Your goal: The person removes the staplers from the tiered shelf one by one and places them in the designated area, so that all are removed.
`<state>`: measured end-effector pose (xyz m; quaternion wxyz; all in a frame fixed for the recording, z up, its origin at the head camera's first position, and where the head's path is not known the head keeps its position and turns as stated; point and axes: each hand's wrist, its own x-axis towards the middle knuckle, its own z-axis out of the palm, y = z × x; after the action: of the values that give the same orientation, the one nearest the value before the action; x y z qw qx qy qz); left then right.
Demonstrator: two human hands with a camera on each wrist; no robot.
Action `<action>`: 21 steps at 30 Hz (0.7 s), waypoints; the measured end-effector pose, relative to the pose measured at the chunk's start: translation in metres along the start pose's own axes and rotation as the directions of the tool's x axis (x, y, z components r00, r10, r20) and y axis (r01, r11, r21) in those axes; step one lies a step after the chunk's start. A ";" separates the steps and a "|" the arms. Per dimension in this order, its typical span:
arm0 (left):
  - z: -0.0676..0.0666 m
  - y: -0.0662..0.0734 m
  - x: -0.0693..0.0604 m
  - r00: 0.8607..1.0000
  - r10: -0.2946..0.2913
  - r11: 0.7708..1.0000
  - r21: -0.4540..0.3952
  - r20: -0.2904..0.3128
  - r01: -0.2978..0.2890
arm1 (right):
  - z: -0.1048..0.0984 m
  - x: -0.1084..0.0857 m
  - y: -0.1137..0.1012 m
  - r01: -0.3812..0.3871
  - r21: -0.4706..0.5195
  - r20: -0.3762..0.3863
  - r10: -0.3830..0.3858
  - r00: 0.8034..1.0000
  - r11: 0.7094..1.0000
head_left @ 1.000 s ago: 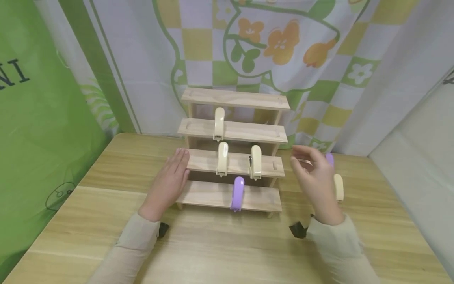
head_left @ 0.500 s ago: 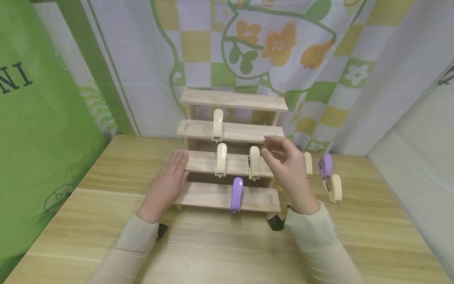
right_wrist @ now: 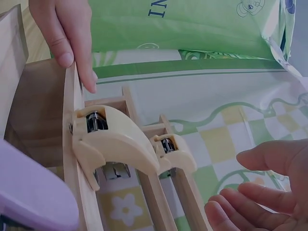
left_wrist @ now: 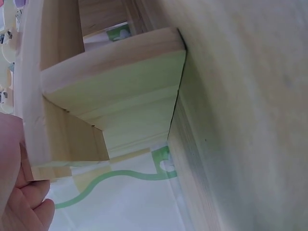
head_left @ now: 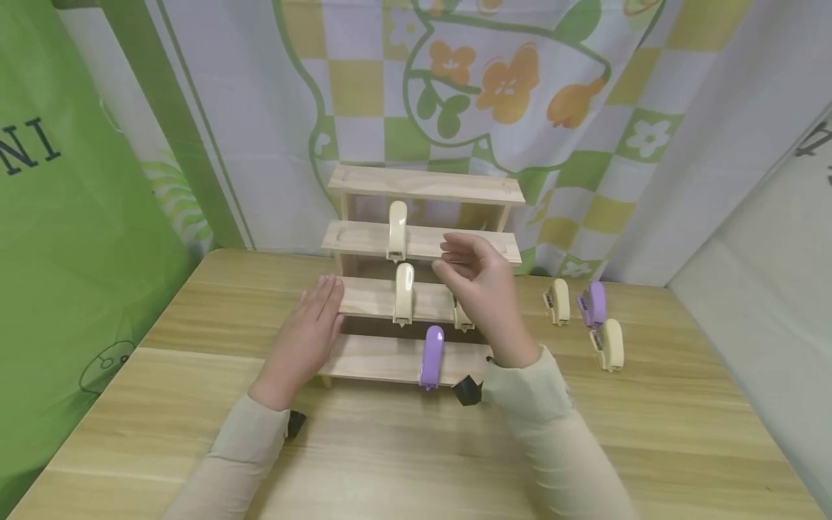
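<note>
A stepped wooden shelf rack [head_left: 425, 185] stands on the table. My left hand [head_left: 304, 336] grips the left end of its second-lowest board; the right wrist view shows fingers on both sides of that board. My right hand [head_left: 482, 292], fingers loosely bent and thumb apart, hovers before the rack's right half with nothing in it. It partly covers a cream stapler [head_left: 464, 316] on the second-lowest board. Left of that stands another cream stapler [head_left: 404, 295]. One more cream stapler [head_left: 397, 231] sits a board higher, and a purple stapler [head_left: 432, 357] on the lowest board.
On the table right of the rack stand a cream stapler [head_left: 557, 302], a purple stapler [head_left: 593, 303] and a further cream stapler [head_left: 609, 345]. Behind the rack hangs a patterned curtain [head_left: 357, 87]. A green cloth [head_left: 84, 238] is at the left, a pale wall-like surface [head_left: 767, 238] at the right.
My empty right hand has moved left from beside the table staplers to before the rack, uncovering those staplers. My left hand keeps its place on the rack.
</note>
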<state>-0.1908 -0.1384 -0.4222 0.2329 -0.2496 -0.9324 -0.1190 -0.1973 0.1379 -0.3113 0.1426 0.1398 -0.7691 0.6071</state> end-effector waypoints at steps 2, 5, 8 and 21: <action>0.000 0.000 0.000 1.000 -0.001 1.000 0.001 0.001 0.001 | 0.005 0.003 -0.002 -0.010 -0.014 0.005 0.010 1.000 1.000; 0.000 0.000 -0.001 1.000 -0.006 1.000 -0.001 0.003 0.006 | 0.012 0.009 -0.004 -0.024 -0.031 0.011 0.024 1.000 0.999; -0.001 0.000 -0.001 1.000 -0.011 1.000 -0.005 0.002 0.011 | 0.019 0.016 -0.006 -0.030 -0.039 0.017 0.031 0.999 0.999; 0.001 0.001 -0.001 1.000 -0.003 1.000 -0.008 -0.013 0.003 | 0.044 0.031 -0.006 -0.140 -0.132 0.049 0.148 0.988 0.981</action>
<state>-0.1900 -0.1371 -0.4231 0.2378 -0.2482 -0.9307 -0.1248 -0.2259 0.0929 -0.3034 0.0845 0.0919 -0.8184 0.5609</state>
